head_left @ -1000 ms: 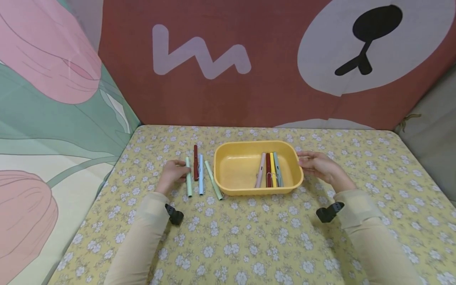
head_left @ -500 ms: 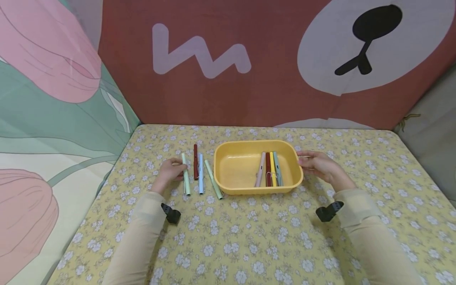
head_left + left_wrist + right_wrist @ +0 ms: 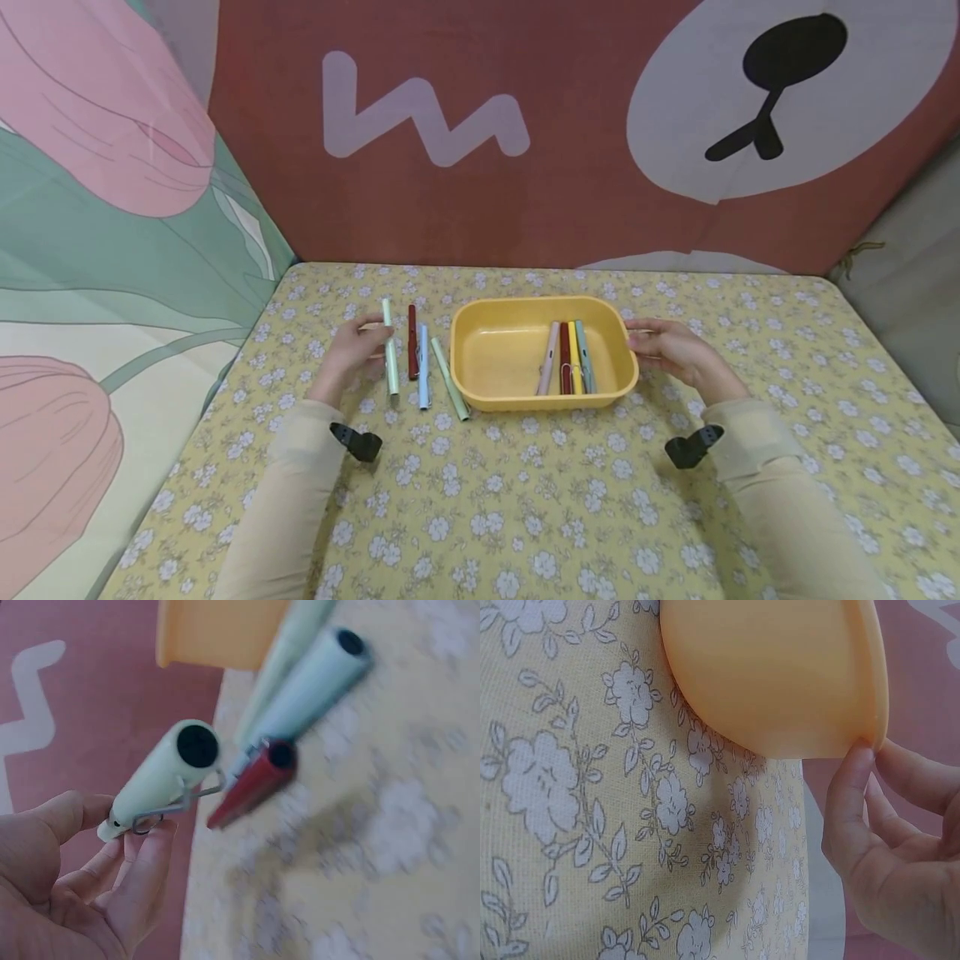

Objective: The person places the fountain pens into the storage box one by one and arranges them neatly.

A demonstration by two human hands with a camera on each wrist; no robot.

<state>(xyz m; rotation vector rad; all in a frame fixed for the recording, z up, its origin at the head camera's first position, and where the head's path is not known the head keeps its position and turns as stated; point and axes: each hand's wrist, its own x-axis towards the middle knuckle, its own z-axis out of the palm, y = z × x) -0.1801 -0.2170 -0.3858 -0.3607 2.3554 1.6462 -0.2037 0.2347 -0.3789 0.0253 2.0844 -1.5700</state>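
Note:
My left hand (image 3: 351, 350) pinches a pale green pen (image 3: 391, 362) between thumb and fingers. That pen is held tilted over the table's left part; its wire clip and dark round end face the left wrist view. Right beside it lie a dark red pen (image 3: 412, 346), a light blue pen (image 3: 424, 371) and another green pen (image 3: 448, 379), which leans by the tray. At the other side, my right hand (image 3: 678, 357) pinches the right rim of the yellow plastic tray (image 3: 536, 405), with the thumb (image 3: 855, 769) on its outside.
Inside the tray, toward its right end, lie a pinkish pen (image 3: 549, 358), a dark red pen (image 3: 566, 354), a yellow pen (image 3: 574, 350) and a grey-blue pen (image 3: 586, 358). A flowered cloth (image 3: 510, 508) covers the table. Printed fabric walls (image 3: 465, 217) stand behind and at the left.
My left hand has shifted slightly left, then forward and up, carrying the pale green pen away from the row. The right hand and the tray have stayed put.

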